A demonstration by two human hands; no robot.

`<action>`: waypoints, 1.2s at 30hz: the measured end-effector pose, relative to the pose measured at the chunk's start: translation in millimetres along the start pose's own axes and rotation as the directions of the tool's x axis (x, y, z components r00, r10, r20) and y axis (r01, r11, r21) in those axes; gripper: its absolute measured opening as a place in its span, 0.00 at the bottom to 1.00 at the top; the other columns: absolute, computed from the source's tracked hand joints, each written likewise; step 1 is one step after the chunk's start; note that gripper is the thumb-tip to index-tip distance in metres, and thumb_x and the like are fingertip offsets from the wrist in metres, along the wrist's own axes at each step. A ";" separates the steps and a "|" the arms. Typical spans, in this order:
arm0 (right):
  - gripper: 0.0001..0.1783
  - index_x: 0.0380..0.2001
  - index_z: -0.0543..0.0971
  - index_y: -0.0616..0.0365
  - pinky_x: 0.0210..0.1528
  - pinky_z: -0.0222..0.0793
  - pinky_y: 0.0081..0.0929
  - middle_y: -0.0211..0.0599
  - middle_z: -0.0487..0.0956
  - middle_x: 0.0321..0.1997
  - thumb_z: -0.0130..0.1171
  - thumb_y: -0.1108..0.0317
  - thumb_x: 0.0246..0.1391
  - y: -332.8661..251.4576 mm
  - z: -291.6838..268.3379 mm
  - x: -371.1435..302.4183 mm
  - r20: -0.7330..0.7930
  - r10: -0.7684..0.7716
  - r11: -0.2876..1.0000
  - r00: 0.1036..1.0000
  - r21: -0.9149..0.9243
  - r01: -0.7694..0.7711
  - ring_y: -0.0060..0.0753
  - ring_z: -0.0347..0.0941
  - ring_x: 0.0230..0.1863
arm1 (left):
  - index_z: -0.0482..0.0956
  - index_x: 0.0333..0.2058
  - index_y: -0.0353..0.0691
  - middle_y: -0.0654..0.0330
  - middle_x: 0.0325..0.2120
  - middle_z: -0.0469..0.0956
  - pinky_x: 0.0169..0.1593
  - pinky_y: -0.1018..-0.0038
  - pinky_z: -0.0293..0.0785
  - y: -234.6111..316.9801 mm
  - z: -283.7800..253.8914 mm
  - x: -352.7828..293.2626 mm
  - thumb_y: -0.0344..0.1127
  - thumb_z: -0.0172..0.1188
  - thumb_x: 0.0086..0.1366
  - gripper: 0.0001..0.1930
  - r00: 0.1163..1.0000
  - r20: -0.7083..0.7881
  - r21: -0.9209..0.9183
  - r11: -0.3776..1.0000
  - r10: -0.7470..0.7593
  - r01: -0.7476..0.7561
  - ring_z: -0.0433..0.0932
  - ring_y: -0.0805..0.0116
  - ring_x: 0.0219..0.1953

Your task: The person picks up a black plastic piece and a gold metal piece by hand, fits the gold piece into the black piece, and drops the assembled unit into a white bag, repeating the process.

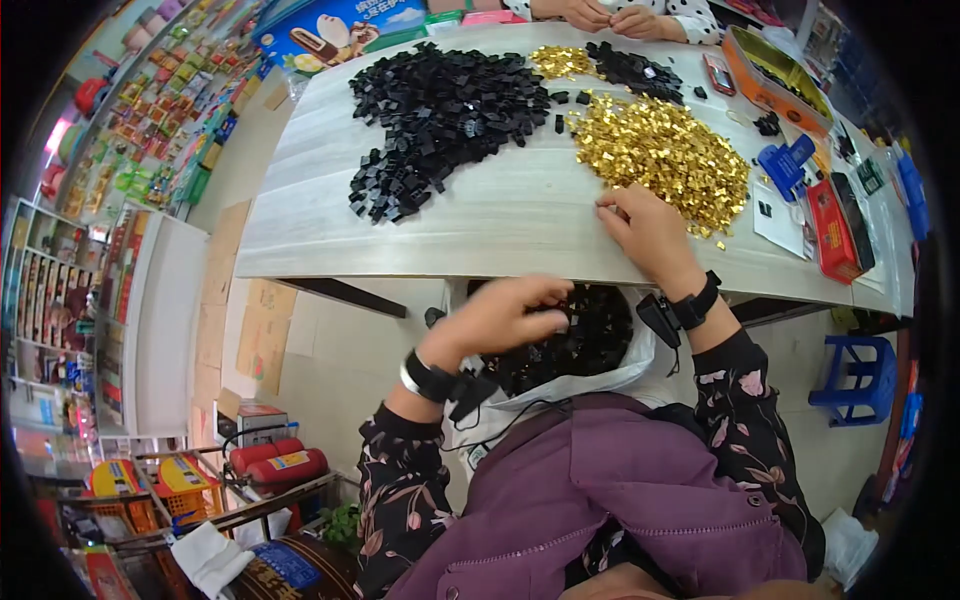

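Note:
My left hand [510,315] hovers just off the table's near edge, over a white sack [643,352] of black and gold pieces on my lap side. Its thumb and fingers are apart, slightly blurred, and nothing shows between them. At the near edge of a heap of small shiny gold pieces [660,150], my right hand [645,230] rests low over the table. Its thumb and index finger are drawn together in a pinch; anything between them is too small to make out. A large heap of small black plastic parts [450,110] lies to the left on the table [500,215].
Across the table are another person's hands [610,15], near smaller gold [562,62] and black [635,72] heaps. An orange tin [775,80], blue tool [788,165] and red box [835,230] lie at right. A blue stool [857,380] stands on the floor.

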State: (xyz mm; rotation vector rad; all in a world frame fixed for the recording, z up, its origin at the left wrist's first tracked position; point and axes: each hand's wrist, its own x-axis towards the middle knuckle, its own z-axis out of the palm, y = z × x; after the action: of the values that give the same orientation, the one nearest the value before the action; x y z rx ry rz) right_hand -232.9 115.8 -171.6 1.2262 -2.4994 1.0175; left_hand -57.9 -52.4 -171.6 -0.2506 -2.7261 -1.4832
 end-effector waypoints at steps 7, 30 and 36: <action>0.09 0.30 0.77 0.58 0.28 0.68 0.25 0.35 0.76 0.27 0.59 0.64 0.49 -2.8 2.6 -3.6 -0.006 -0.022 0.998 1.000 0.061 0.022 0.31 0.73 0.25 | 0.74 0.43 0.38 0.48 0.29 0.77 0.32 0.67 0.74 -45.7 -99.5 27.9 0.36 0.56 0.59 0.14 0.801 -0.588 0.362 0.850 -0.110 0.382 0.77 0.55 0.27; 0.07 0.31 0.77 0.58 0.28 0.63 0.11 0.21 0.75 0.27 0.58 0.66 0.54 -26.7 2.6 -8.6 0.373 0.156 0.386 0.915 0.829 -0.404 0.11 0.67 0.26 | 0.69 0.48 0.39 0.65 0.27 0.73 0.28 0.83 0.71 8.8 6.6 48.0 0.34 0.49 0.66 0.13 0.915 -0.199 -0.716 0.690 -0.352 0.110 0.72 0.80 0.25; 0.07 0.33 0.77 0.57 0.28 0.63 0.10 0.23 0.75 0.27 0.57 0.65 0.55 -23.7 -3.0 -8.9 0.419 0.248 0.277 0.873 0.833 -0.479 0.10 0.68 0.26 | 0.69 0.47 0.36 0.62 0.29 0.75 0.30 0.82 0.72 4.4 21.0 57.8 0.27 0.49 0.65 0.12 0.926 -0.313 -0.585 0.811 -0.212 -0.012 0.74 0.79 0.27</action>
State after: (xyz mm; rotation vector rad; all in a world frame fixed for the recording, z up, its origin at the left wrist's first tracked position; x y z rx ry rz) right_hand -209.7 113.3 -161.3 0.8783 -2.3284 2.8743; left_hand -113.2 -25.1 -173.6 0.1625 -1.9660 -2.1134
